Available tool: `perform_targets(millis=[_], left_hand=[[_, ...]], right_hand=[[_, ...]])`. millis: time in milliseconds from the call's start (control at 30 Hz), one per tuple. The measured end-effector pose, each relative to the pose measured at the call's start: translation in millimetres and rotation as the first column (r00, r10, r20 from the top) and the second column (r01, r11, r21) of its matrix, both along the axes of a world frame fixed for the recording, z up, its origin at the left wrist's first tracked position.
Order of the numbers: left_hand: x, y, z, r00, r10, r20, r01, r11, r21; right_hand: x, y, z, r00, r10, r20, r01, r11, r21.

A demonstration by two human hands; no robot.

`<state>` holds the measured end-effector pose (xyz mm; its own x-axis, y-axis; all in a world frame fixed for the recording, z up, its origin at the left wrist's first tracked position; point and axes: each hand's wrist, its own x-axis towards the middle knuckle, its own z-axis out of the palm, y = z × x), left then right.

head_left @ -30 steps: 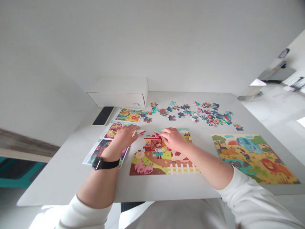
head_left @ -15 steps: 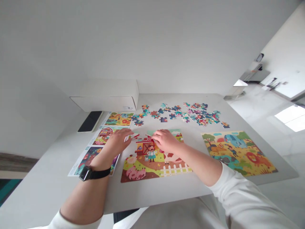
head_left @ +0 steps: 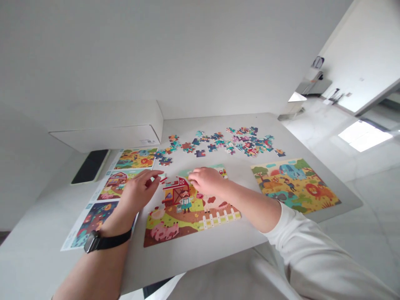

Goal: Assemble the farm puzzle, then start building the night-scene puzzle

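Observation:
A partly built farm puzzle [head_left: 187, 216] with a red barn lies on the white table [head_left: 200, 254] in front of me. My left hand [head_left: 136, 192] reaches to the barn's left edge, and its thumb and forefinger pinch a small red and white puzzle piece [head_left: 163, 180]. A black watch [head_left: 93, 241] is on that wrist. My right hand [head_left: 206, 181] rests knuckles up on the puzzle's top edge. Its fingers are curled down, and what lies under them is hidden.
Several loose puzzle pieces [head_left: 237, 143] are scattered at the back of the table. A finished savanna puzzle [head_left: 293, 183] lies at the right. Picture cards [head_left: 125, 177] lie at the left, with a black phone [head_left: 90, 166] and a white box [head_left: 106, 129] beyond.
My head has turned, so everything sits further left in view. My left hand has spread a little and keeps the piece at the barn's left edge. My right hand stays on the puzzle's top edge.

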<state>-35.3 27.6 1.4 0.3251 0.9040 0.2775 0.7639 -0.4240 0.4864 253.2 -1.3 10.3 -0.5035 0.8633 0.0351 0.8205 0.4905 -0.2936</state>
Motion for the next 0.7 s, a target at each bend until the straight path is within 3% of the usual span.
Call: perform_targets(millis=[200,333,467,567,700], left_hand=[[0,2,-6.1,0.999,0.018,0.030,-0.016,0.999,-0.035],[0,1,-8.2,1.000,-0.008,0.018,0.009,0.999,-0.043],[0,0,-6.9,0.999,-0.035,0.017,0.035,0.999,-0.034],[1,0,-5.8,0.999,-0.044,0.010,0.044,0.999,-0.031],[3,0,-5.8,0.999,-0.039,0.022,0.039,0.999,-0.030]], right_hand=[[11,-10,36.1,0.999,0.030,0.035,-0.028,0.997,-0.072],[39,-4,51.8,0.999,0.023,0.028,-0.020,0.997,-0.078],[85,31,38.6,0.977,-0.159,0.144,0.163,0.986,-0.019],[116,62,19.2,0.907,-0.386,0.168,0.373,0.922,0.107],[130,87,-2.5,0.861,-0.475,0.182,0.449,0.878,0.169]])
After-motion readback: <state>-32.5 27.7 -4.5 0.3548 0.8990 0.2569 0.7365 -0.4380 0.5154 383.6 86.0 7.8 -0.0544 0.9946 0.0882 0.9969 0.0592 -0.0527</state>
